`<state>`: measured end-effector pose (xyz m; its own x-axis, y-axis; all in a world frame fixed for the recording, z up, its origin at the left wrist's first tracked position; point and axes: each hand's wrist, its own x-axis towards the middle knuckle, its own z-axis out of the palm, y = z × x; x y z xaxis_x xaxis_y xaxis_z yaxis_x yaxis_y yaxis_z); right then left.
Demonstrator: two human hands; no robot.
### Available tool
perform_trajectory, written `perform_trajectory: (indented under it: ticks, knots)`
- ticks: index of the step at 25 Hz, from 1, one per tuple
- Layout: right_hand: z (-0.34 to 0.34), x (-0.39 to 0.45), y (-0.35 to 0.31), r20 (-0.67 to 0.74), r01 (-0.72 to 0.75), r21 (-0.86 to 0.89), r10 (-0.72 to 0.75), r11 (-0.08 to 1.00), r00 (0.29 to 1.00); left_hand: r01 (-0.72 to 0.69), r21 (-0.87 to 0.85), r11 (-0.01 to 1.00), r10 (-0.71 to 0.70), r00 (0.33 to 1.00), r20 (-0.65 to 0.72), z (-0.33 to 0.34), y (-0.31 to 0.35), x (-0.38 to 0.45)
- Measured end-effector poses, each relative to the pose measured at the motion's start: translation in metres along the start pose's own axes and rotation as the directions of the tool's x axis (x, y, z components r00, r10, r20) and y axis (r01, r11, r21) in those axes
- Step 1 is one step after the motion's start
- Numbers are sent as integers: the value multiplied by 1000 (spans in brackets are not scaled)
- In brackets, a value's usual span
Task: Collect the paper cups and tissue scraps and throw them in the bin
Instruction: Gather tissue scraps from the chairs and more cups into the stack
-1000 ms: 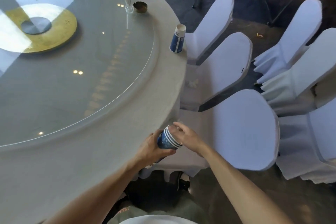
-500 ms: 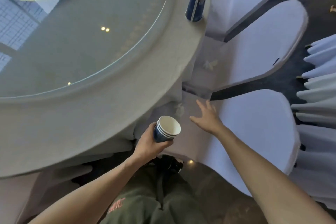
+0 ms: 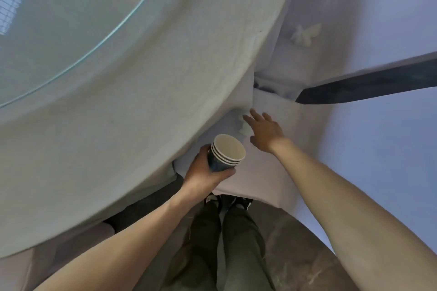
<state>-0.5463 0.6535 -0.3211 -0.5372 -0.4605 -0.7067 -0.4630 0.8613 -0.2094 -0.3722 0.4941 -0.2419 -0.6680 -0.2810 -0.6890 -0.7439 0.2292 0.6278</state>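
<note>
1. Your left hand (image 3: 203, 172) has its grip wrapped round a stack of blue paper cups (image 3: 224, 153), mouth up.
2. Your right hand (image 3: 264, 131) is spread, fingers apart, just beside a tissue scrap (image 3: 244, 128) on the chair seat (image 3: 279, 111).
3. A second tissue scrap (image 3: 305, 34) lies on the farther chair.
4. The cloth-covered worktop (image 3: 146, 92) curves along your left.

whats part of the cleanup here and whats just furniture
Job: stack of paper cups in the left hand; tissue scrap on the near chair seat, under the open right hand; another tissue scrap on the far chair.
Not: table, chair covers.
</note>
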Motion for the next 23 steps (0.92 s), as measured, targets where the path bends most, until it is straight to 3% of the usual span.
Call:
perform_trajectory:
  ticks: [6, 8, 10, 12, 15, 18, 23]
  knots:
    - [73, 20, 2, -7, -40, -64, 39, 997, 999, 49, 55, 997, -51, 998, 38, 1, -20, 26]
    - [81, 8, 3, 51, -93, -37, 95, 995, 994, 49, 66, 997, -52, 997, 53, -1, -18, 26]
    - [79, -9, 3, 140, -167, 59, 157, 984, 978, 50, 76, 996, -55, 996, 65, -4, -14, 22]
    - [62, -36, 5, 139, -269, 217, 243, 938, 960, 17, 86, 996, -25, 996, 85, -7, 0, 11]
    - [10, -81, 0, 47, -315, 486, 336, 815, 941, -74, 134, 988, 57, 990, 131, -15, 28, -12]
    - [-53, -135, -16, -98, -222, 730, 419, 647, 903, -148, 153, 977, 125, 981, 148, -24, 58, -41]
    - [-145, -223, -46, -324, -23, 805, 473, 592, 819, -274, 103, 956, 261, 957, 125, -30, 105, -81]
